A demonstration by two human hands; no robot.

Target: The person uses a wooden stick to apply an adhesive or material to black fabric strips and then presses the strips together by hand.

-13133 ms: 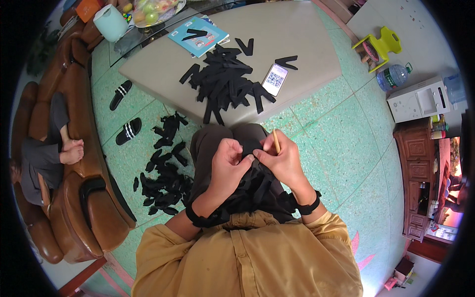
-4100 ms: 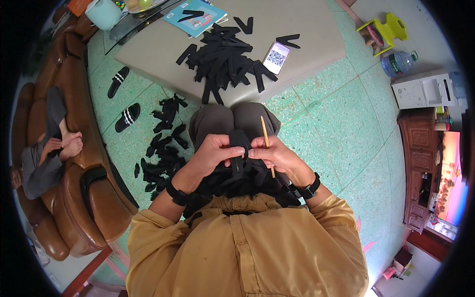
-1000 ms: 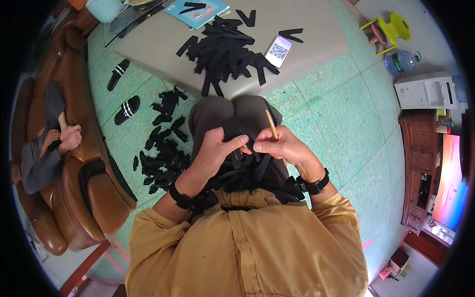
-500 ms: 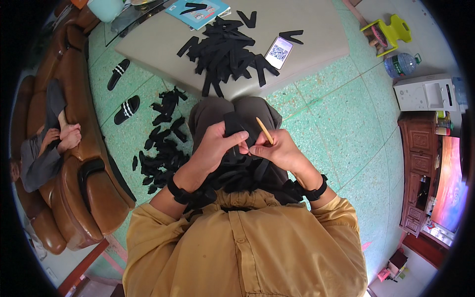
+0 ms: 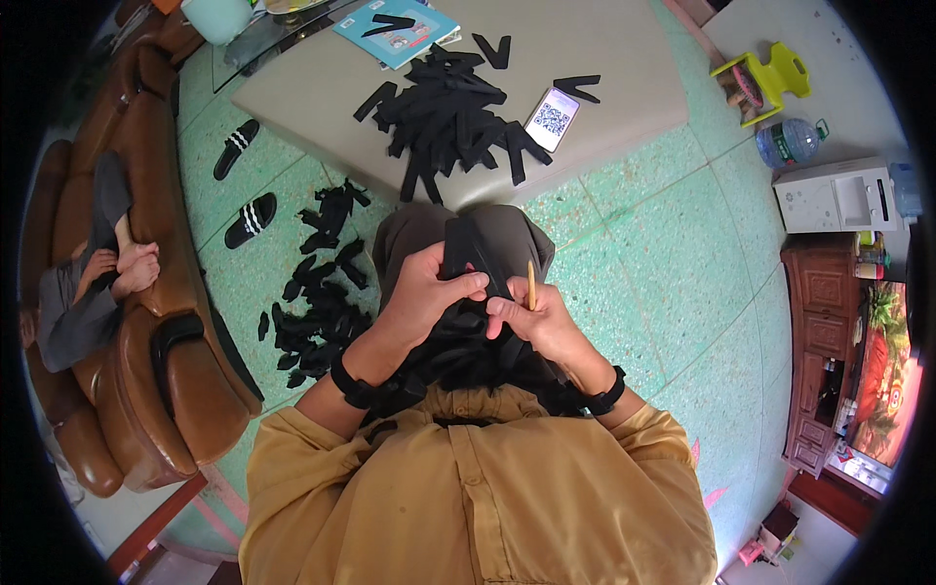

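A black V-shaped fabric strip (image 5: 470,255) is pinched in my left hand (image 5: 426,290), between thumb and fingers above my lap. My right hand (image 5: 538,317) is closed with a thin, pale wooden stick (image 5: 531,285) between its fingers, pointing up and away from me. The right thumb and fingertips meet the lower right end of the strip; whether they grip it firmly is hard to tell. More black fabric pieces (image 5: 453,359) lie in my lap beneath both hands, partly hidden by them.
Ahead, a beige padded table (image 5: 624,88) bears a heap of black strips (image 5: 444,112), a phone (image 5: 553,119) and a blue booklet (image 5: 414,39). Black pieces (image 5: 312,327) lie on the green floor at left, near two slippers (image 5: 252,220). Another person (image 5: 83,292) sits on the brown sofa (image 5: 185,390).
The stick has swung from leaning left to nearly upright. My right hand has shifted slightly down, and the strip between my hands now shows spread into two arms.
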